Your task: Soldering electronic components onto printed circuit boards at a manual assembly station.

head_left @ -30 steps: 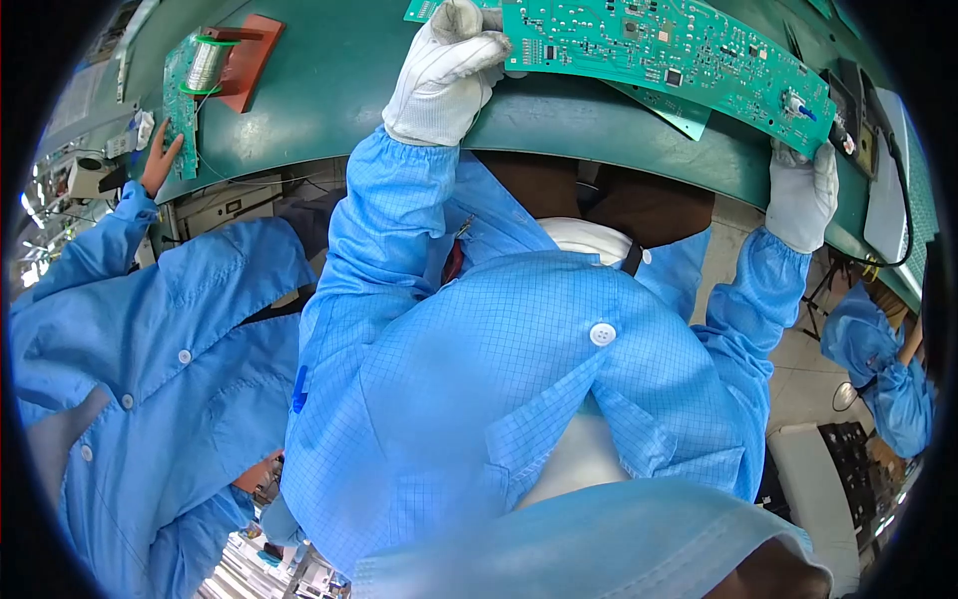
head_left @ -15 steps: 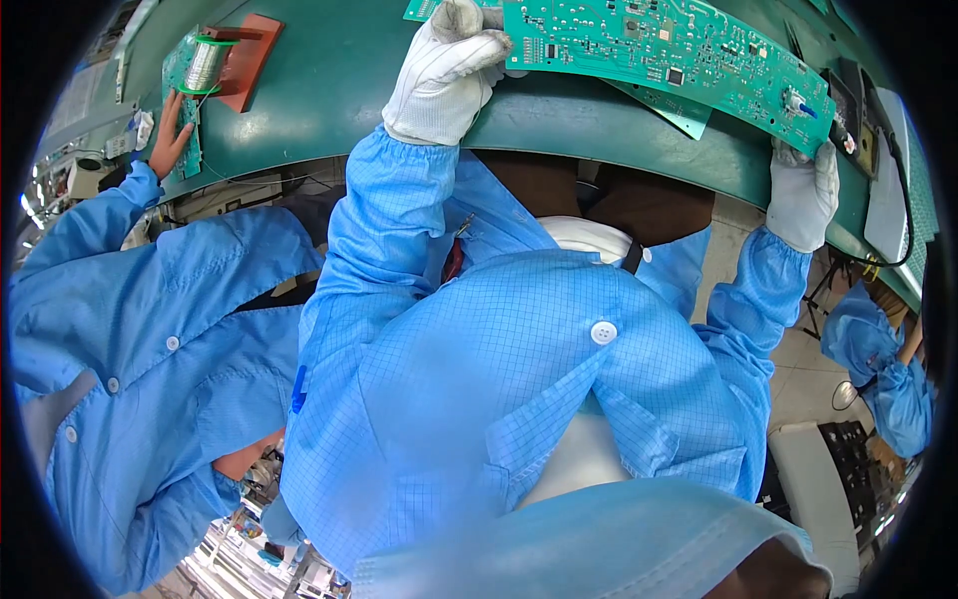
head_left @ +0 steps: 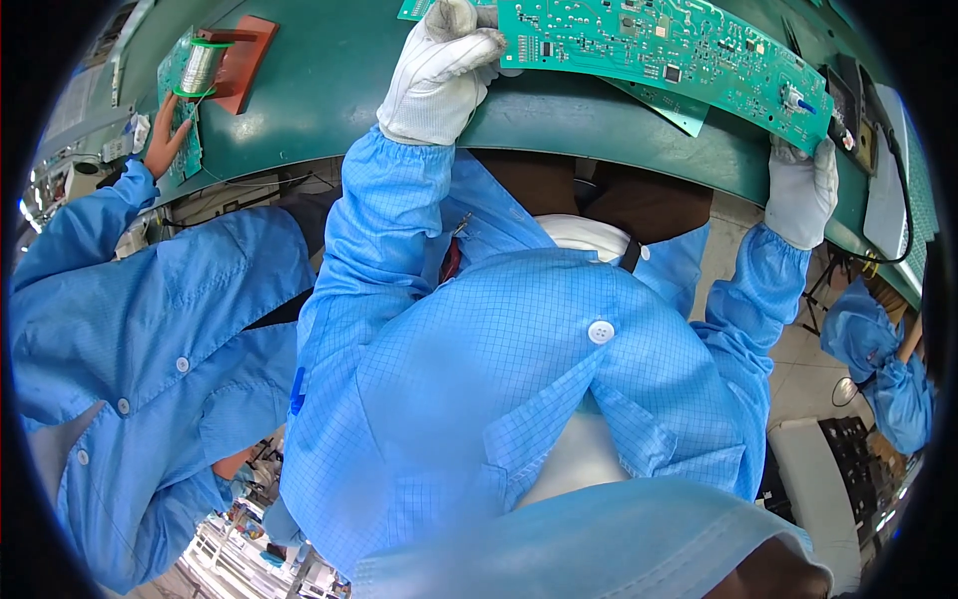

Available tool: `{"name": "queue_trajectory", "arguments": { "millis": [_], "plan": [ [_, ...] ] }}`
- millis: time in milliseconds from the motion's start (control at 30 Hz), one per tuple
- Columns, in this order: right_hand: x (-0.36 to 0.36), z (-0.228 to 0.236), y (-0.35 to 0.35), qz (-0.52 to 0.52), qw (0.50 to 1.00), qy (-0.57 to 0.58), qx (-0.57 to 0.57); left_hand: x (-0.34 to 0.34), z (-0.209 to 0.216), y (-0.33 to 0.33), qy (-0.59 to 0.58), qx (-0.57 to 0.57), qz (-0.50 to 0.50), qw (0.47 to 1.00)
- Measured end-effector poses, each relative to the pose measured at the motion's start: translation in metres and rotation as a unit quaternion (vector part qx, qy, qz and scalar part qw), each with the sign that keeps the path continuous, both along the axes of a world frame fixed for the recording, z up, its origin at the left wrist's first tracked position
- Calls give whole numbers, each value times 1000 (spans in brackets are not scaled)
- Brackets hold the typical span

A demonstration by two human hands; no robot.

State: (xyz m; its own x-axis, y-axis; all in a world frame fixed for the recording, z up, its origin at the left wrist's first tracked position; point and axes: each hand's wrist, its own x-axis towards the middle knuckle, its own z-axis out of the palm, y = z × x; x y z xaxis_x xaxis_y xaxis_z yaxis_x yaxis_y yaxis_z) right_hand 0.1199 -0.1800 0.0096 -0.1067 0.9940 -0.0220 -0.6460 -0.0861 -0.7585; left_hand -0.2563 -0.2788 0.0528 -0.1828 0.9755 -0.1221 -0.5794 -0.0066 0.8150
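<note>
Left of the circuit board (head_left: 679, 50), a co-worker's bare hand (head_left: 165, 140) touched a smaller board beside a solder spool (head_left: 200, 68). I had my left hand (head_left: 439, 70) closed on the long green board's left end and my right hand (head_left: 803, 190) pinching its right end, above the green tabletop (head_left: 329, 110). It looked light, stiff and fragile, best held by its edges.

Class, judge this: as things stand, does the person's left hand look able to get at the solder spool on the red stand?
Probably not: the left hand grips the long green circuit board, and the solder spool sits far left, beside a co-worker's hand.
</note>
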Motion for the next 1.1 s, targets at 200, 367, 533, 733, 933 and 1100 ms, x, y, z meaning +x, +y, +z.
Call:
{"name": "queue_trajectory", "arguments": {
  "millis": [200,367,533,733,933,1100],
  "plan": [
    [-4,1,0,-31,999,-6,-16,0,-2,2,0,1,0,1000],
    [-1,1,-1,4,1000,7,1,1,-1,-1,2,3,0,1000],
    [0,2,-1,-6,1000,1,1,-2,-2,-1,3,3,0,1000],
    [-1,1,-1,-39,999,-6,-19,1,-2,0,6,3,2,1000],
    [-1,1,-2,-36,999,-9,-12,3,-2,-1,6,4,2,1000],
    [3,-2,0,-3,1000,8,-1,2,-5,4,5,5,-1,1000]
  ]
}}
